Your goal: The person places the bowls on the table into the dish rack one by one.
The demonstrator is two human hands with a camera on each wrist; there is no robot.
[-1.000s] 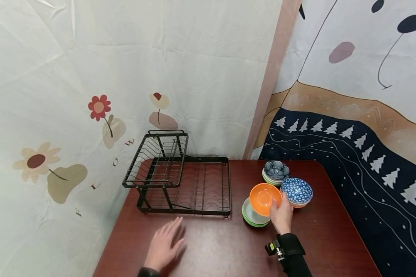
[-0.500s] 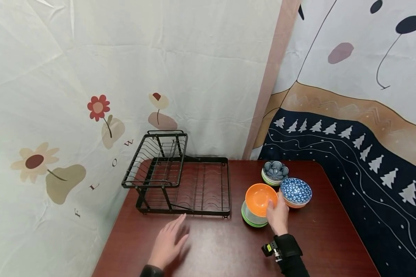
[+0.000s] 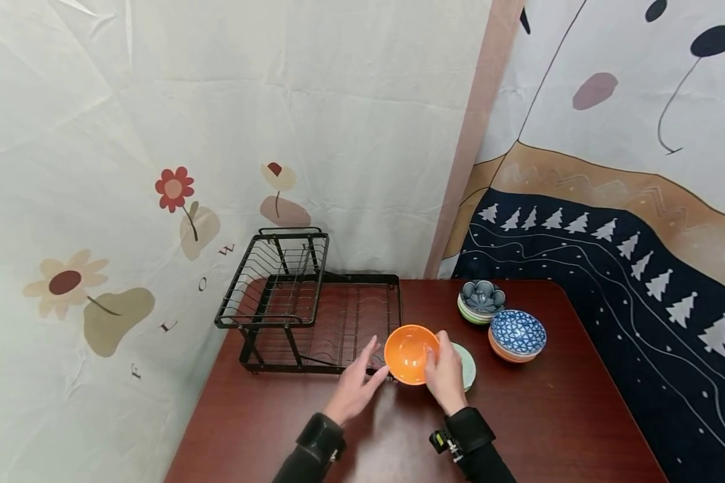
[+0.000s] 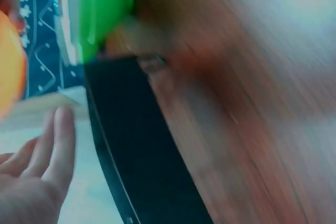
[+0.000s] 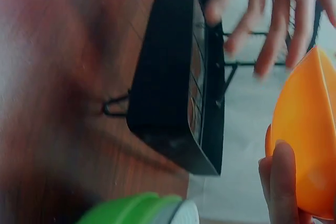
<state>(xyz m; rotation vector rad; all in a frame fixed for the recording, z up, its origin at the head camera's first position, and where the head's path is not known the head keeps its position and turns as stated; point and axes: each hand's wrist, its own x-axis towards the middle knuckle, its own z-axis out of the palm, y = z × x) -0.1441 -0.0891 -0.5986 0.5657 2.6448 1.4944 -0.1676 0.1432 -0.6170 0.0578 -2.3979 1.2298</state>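
My right hand pinches the right rim of an orange bowl, thumb inside it and fingers on the outer wall. The bowl is held up at the front right corner of the black dish rack, its inside facing me. Just left of the bowl, my left hand is spread with fingers straight. In the right wrist view the left fingers reach toward the bowl's rim. A stack of pale green bowls stands behind my right hand, partly hidden by it.
A stack topped by a blue-patterned bowl stands right of the green one. Behind it is a stack with a dark flower-shaped bowl on top. The rack's raised wire basket is on its left side. Curtains hang behind the table.
The orange bowl has moved left in my right hand, from over the green stack to the rack's front corner. My left hand has come right, up beside the bowl.
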